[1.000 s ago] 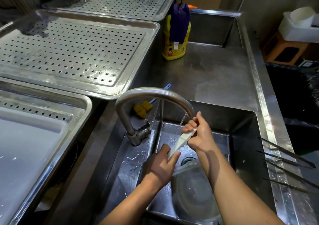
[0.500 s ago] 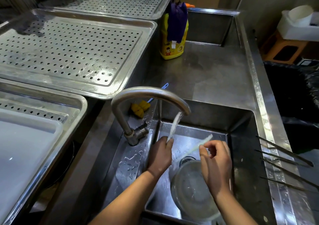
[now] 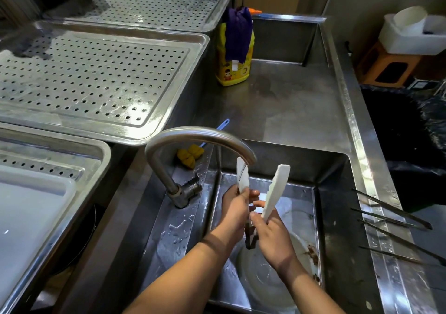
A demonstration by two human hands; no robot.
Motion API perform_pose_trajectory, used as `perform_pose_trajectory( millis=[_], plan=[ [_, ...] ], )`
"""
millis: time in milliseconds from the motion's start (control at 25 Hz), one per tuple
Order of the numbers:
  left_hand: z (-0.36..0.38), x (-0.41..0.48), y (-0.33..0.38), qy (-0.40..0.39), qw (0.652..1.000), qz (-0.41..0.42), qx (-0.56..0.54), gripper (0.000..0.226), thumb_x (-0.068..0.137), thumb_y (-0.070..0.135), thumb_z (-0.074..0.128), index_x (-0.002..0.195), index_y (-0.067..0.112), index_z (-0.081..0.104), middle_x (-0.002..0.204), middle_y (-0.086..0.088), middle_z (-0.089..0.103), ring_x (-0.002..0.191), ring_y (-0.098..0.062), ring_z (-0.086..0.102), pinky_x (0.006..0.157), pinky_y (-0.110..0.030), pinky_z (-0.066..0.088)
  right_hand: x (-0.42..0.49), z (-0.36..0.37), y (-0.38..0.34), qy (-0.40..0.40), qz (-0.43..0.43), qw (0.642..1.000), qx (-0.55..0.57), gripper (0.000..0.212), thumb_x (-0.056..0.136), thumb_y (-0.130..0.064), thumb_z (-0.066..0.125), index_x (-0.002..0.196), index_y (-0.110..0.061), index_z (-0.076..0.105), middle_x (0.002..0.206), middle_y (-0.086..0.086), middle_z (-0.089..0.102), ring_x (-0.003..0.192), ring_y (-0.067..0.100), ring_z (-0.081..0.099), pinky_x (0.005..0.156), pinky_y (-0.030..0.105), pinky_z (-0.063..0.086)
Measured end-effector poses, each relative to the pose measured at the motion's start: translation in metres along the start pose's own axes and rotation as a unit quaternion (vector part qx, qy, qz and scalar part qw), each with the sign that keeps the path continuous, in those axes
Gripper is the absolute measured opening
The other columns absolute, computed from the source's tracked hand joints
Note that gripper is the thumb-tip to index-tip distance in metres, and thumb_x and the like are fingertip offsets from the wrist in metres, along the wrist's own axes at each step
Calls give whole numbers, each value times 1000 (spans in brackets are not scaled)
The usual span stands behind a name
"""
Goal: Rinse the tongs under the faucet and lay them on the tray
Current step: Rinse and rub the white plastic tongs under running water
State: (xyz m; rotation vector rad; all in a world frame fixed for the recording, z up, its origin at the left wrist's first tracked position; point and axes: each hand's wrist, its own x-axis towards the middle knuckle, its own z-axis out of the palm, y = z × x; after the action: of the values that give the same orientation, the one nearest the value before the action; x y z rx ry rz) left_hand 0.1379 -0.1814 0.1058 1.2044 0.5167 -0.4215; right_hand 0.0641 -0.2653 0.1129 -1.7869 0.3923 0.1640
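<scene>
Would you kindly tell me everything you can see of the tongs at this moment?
The tongs are white and plastic-looking, with two flat arms with notched edges, spread in an upright V, tips up. Their lower ends disappear between the hands. The left hand grips one arm under the faucet's thin stream; the right hand holds the other, above the sink.

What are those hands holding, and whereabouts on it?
White tongs, spread with tips up. The left hand grips the lower part of one arm, the right hand the lower part of the other.
</scene>
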Motion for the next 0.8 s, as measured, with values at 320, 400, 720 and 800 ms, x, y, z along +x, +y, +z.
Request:
perform_pose_trajectory(
  millis=[320,400,720,800],
  plan=[
    [-8,4,39,-136,979,-16,-148,43,104,44,29,114,13,57,71,-1,72,64,-13,68,64,-28,53,-6,-6,-2,-56,-15,994,92,13,99,-31,59,111,-36,59,88,-10,69,79,11,65,78,39,57],
    [-14,3,40,-155,971,-31,-179,44,103,47,30,114,14,57,79,-3,74,73,-16,69,73,-31,51,-5,-3,-4,-58,1,992,114,12,99,-28,59,111,-30,59,94,2,69,77,17,67,73,42,59],
    [-27,1,27,-116,984,10,-135,33,98,26,49,126,9,56,91,-9,69,79,-21,65,72,-35,48,-6,8,0,-43,25,988,148,17,100,-26,54,114,-27,63,89,5,71,69,10,62,56,24,50],
    [-21,-6,8,-94,995,30,-31,23,88,10,57,102,22,70,71,0,70,61,-13,65,56,-26,47,-4,7,4,-33,40,988,149,20,101,-30,52,113,-22,65,81,-2,74,67,4,63,54,17,48]
  ],
)
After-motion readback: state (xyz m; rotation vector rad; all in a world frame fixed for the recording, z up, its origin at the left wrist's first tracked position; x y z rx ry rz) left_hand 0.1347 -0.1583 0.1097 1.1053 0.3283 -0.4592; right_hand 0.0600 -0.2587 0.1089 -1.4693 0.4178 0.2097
